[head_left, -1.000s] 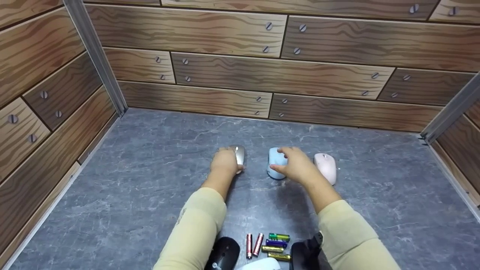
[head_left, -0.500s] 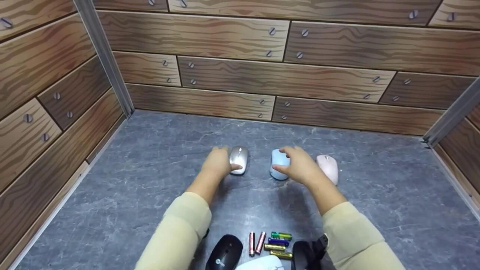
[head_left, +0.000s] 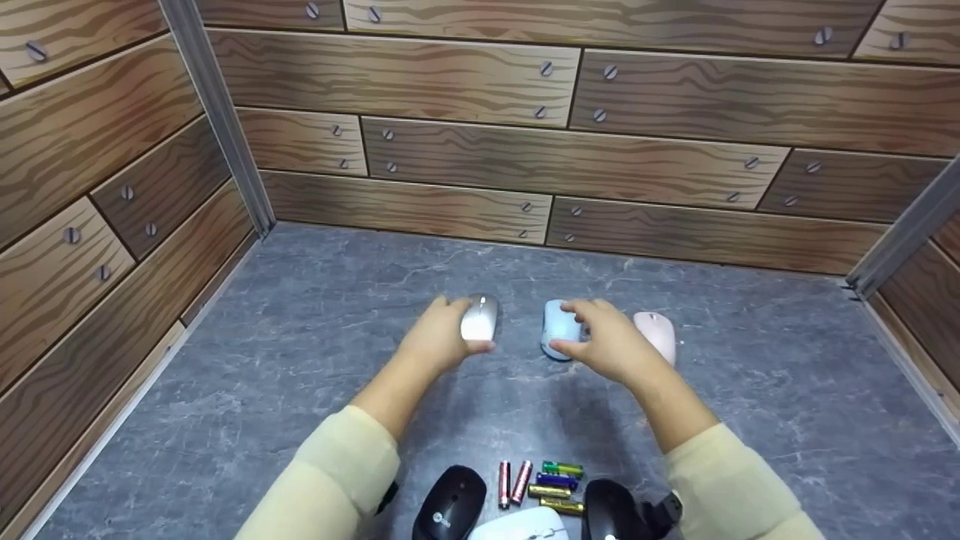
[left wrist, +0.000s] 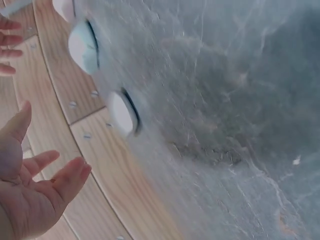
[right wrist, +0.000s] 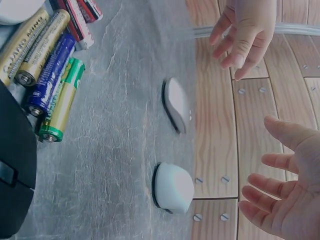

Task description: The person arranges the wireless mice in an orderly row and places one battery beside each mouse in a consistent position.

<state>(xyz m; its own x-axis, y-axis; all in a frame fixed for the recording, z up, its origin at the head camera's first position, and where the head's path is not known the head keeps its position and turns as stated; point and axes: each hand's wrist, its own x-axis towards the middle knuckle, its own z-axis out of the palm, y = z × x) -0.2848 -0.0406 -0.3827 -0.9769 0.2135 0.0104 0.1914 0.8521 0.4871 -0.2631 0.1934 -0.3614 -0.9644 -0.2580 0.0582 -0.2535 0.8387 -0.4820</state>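
Note:
My left hand (head_left: 439, 334) hovers beside and above a silver computer mouse (head_left: 480, 319), its fingers spread and holding nothing. In the left wrist view a gap shows between that hand (left wrist: 32, 197) and the mouse (left wrist: 123, 112). Over a light blue mouse (head_left: 556, 330) hangs my right hand (head_left: 615, 341), thumb and fingers apart. The right wrist view shows this hand (right wrist: 287, 185) off the surface, away from the blue mouse (right wrist: 175, 187). A pale pink mouse (head_left: 655, 332) lies right of the blue one, partly hidden by the right hand and wrist.
Several batteries (head_left: 550, 491) lie near the front of the grey marbled surface (head_left: 300, 420). Around them are a black mouse (head_left: 451, 501), a white mouse (head_left: 525, 525) and another black mouse (head_left: 609, 506). Wood-patterned walls (head_left: 450, 142) stand behind and at the sides.
My left hand has drawn left off the silver mouse, uncovering more of it, and its thumb has spread lower. The right hand stays over the blue mouse. The head view has shifted slightly.

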